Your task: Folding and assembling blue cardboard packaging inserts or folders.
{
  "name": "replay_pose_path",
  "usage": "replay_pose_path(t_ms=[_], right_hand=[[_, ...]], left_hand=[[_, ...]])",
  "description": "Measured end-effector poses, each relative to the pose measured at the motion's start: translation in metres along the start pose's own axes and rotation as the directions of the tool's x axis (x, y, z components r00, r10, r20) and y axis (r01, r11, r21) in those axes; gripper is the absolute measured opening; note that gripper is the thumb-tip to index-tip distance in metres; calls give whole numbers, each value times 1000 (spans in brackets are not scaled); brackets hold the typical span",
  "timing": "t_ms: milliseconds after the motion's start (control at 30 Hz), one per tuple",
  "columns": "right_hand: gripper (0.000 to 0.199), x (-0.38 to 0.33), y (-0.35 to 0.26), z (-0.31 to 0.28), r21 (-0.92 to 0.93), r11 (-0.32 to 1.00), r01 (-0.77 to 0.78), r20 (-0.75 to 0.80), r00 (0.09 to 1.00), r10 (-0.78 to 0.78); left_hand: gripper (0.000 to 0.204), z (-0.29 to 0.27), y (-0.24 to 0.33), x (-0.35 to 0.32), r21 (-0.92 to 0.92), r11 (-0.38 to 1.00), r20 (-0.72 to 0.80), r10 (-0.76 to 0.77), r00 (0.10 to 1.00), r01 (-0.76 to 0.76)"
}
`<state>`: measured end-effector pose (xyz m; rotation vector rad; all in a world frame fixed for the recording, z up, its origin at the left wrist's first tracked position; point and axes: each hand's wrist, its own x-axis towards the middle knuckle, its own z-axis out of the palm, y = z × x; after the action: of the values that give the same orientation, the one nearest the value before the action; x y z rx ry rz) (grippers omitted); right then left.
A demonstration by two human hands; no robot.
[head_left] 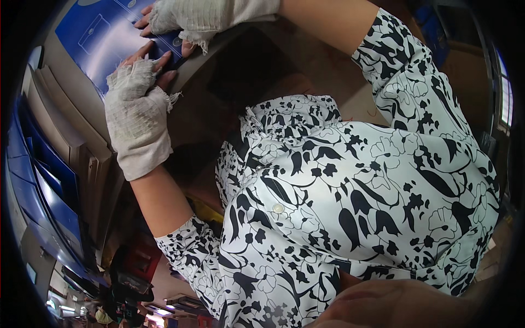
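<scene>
A glossy dark-blue printed sheet, perhaps card, lies at the upper left with pale line drawings on it. My left hand, in a worn off-white fingerless glove, rests at its near edge with the fingers stretched out over the blue surface. Farther along, my right hand, gloved the same way, lies on the sheet with its fingers apart and the thumb by the sheet's edge. Neither hand grips anything that I can see. The upper corner of the sheet runs out of the picture.
Brown cardboard sheets stand stacked at the left, beside more folded blue sheets. A brown cardboard surface is at the right. People show small in the background at lower left, near a red object.
</scene>
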<state>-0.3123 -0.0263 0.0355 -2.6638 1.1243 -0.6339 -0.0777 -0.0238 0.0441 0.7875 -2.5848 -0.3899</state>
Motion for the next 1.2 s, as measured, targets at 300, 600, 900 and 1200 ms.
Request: replay_pose_path(t_ms=[300,600,900,1200], right_hand=[[39,0,-7,-1,-42,998,-39,1,999,39],[42,2,-2,11,-113,991,-67,-111,992,54],[63,0,-21,75,-425,752,-503,-353,858,374],[61,9,-48,46,-402,756,-516,-134,850,509]], left_hand=[[40,6,-7,-4,179,968,22,174,984,-175],[34,25,17,-24,356,917,36,177,984,-178],[29,18,28,-14,165,977,67,128,990,-137],[38,13,-18,13,-92,981,-152,-184,971,172]])
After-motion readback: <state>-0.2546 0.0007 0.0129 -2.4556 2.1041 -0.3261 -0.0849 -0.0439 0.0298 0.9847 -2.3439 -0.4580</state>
